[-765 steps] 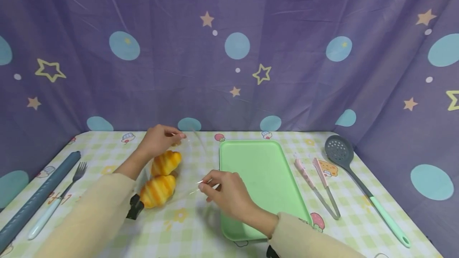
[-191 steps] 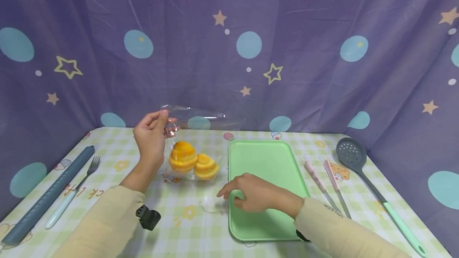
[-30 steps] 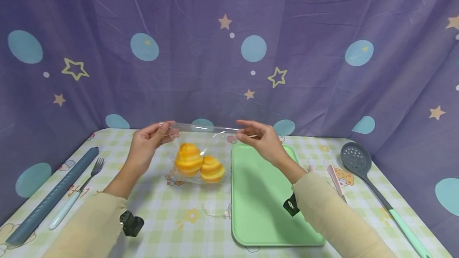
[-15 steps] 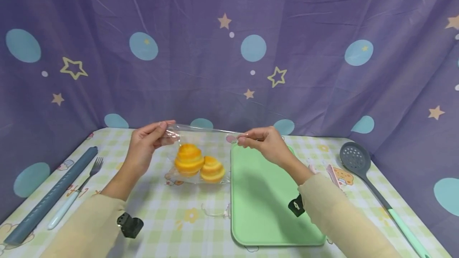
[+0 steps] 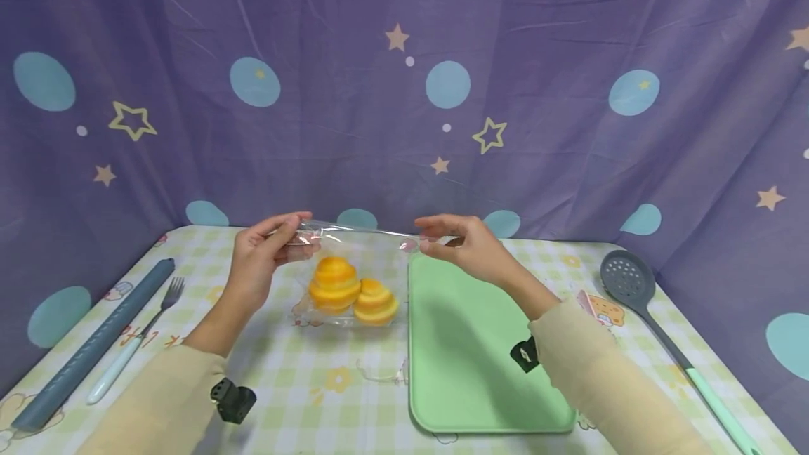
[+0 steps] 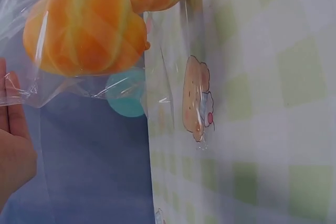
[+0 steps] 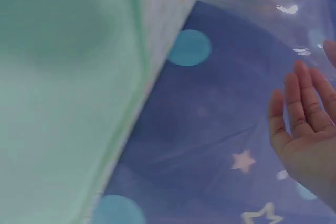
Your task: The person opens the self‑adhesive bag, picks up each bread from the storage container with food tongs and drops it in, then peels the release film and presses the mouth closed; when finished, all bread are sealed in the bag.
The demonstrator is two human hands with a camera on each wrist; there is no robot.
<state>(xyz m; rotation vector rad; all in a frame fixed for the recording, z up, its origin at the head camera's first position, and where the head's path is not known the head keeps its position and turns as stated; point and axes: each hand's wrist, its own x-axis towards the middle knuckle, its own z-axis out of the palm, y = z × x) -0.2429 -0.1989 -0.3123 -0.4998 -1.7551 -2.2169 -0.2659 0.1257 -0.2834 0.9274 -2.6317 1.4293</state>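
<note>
A clear plastic bag (image 5: 363,244) with two orange-yellow bread rolls (image 5: 333,285) inside is held up above the table. My left hand (image 5: 253,258) pinches its upper left corner between thumb and fingers. At the upper right corner is my right hand (image 5: 477,251), its thumb and fingers parted around the bag's top edge. In the right wrist view those fingers (image 7: 307,103) are nearly straight. The rolls (image 6: 86,27) lie side by side low in the bag in the left wrist view, where my left thumb is hidden.
A green tray (image 5: 487,343) lies under my right forearm. A thin clear strip (image 5: 382,376) is left of it. To the left are a fork (image 5: 135,343) and a long blue-grey rod (image 5: 95,346). Tongs (image 5: 584,300), partly hidden, and a slotted skimmer (image 5: 628,279) lie right.
Earlier the rolls lay farther left beneath my left hand. My right hand has risen from beside the tray to the bag's corner; its fingers, together half a second ago, have parted.
</note>
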